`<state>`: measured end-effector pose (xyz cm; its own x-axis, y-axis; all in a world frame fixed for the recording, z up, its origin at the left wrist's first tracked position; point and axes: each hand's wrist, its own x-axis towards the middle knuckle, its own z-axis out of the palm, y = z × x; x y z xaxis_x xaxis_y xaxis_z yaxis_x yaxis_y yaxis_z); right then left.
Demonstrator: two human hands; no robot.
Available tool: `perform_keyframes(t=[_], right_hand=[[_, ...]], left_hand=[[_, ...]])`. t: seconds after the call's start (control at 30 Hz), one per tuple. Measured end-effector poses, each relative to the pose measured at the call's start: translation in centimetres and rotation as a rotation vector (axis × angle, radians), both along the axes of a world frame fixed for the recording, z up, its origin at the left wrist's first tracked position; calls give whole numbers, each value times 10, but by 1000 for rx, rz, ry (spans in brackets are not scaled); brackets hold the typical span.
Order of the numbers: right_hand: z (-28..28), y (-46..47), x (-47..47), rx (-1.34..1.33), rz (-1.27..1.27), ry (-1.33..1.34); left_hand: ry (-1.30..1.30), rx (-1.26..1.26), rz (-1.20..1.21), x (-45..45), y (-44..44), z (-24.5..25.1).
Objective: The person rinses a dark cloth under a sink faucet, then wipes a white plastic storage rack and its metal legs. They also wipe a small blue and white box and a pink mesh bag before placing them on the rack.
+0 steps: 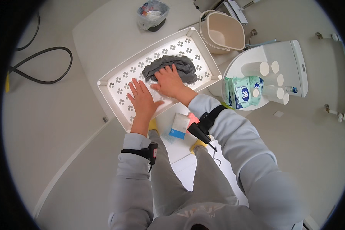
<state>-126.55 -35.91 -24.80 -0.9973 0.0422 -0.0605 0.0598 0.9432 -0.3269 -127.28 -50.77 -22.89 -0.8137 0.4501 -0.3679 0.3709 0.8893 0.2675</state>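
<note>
A white plastic rack shelf (116,110) with raised sides, corner sockets and clover-shaped cutouts lies in front of me, tilted across the view. On its base is a crumpled dark grey cloth (181,67). My right hand (169,82) rests on the cloth's near edge, its fingers bent into the folds and the thumb out to the left. Flat over the left part of the shelf, my left hand (143,99) has its fingers spread and holds nothing. Whether its palm touches the base cannot be told.
On a toilet's closed lid (233,64) stand several white tubes (254,69) and wet-wipe packs (243,91). A beige bucket (225,31) and a bagged waste bin (156,24) stand beyond the shelf. A white-and-blue packet (179,125) lies by my feet. A dark hose (47,82) loops at left.
</note>
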Motion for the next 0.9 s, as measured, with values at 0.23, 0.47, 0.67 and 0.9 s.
perform_keyframes(t=[0.23,0.47,0.67,0.9], right_hand=[[-22,54,-29,103,77,96],[0,105,-36,146,-257,-13],[-9,71,-50,183,-251,8],[-18,93,-34,75,-166,46]], left_hand=[[1,-123,-25,0,7,-6],[-4,-197,-22,-2,17,1],[3,-227,-43,-4,20,1],[-51,-189,4,-6,22,1]])
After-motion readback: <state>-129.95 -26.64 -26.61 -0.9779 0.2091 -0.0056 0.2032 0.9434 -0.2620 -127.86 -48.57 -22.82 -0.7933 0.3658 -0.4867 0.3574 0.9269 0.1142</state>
